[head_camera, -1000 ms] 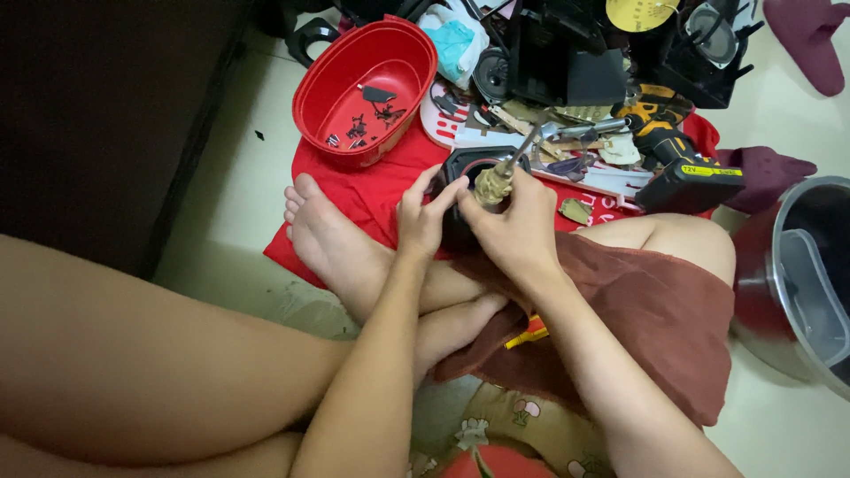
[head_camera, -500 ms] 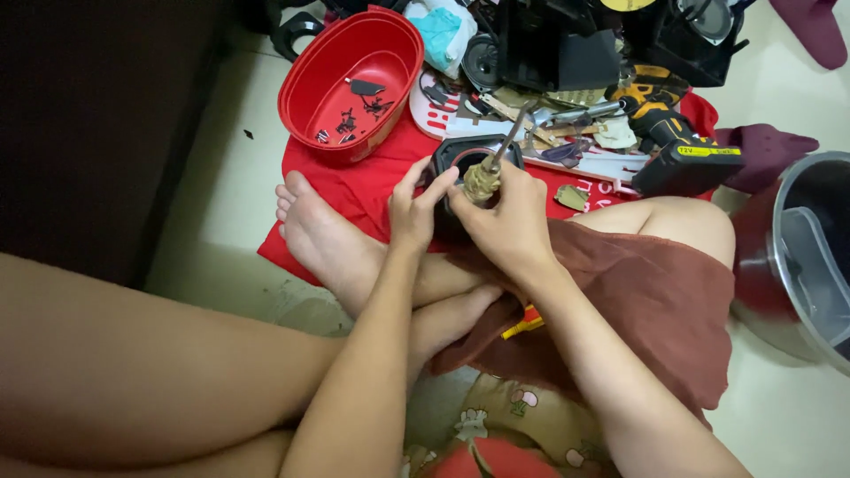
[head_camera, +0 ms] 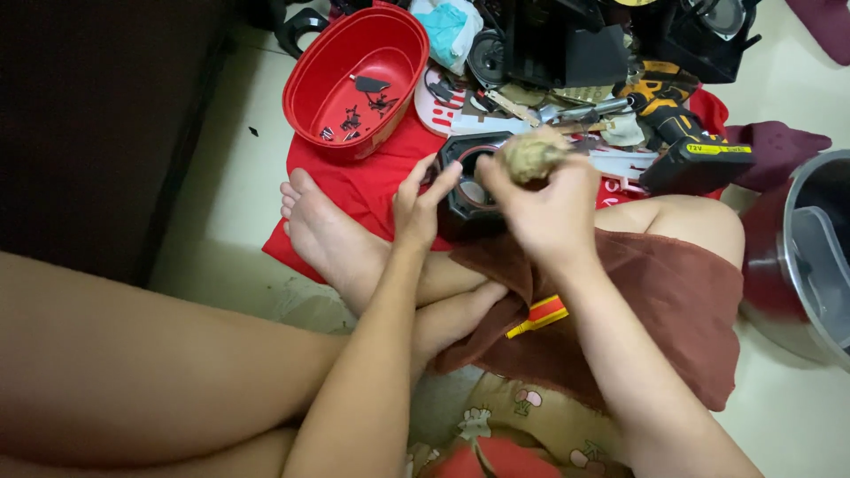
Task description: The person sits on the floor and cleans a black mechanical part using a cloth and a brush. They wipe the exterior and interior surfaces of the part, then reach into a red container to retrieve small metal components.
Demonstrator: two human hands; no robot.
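Black speaker housing point(head_camera: 469, 190) propped on crossed legs, beside red cloth point(head_camera: 372, 181). Left hand point(head_camera: 421, 204) steadies its side; right hand point(head_camera: 549, 208) clenched on worn tool handle point(head_camera: 531, 155). Fastener work appears underway; next move likely needs firm bracing.

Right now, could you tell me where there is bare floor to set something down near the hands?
Bare pale floor lies left of the red bowl, up to the dark wall. Another bare patch lies right of the brown cloth, below the metal pot. Beyond the left hand and right hand the red mat is crowded with parts and a drill.
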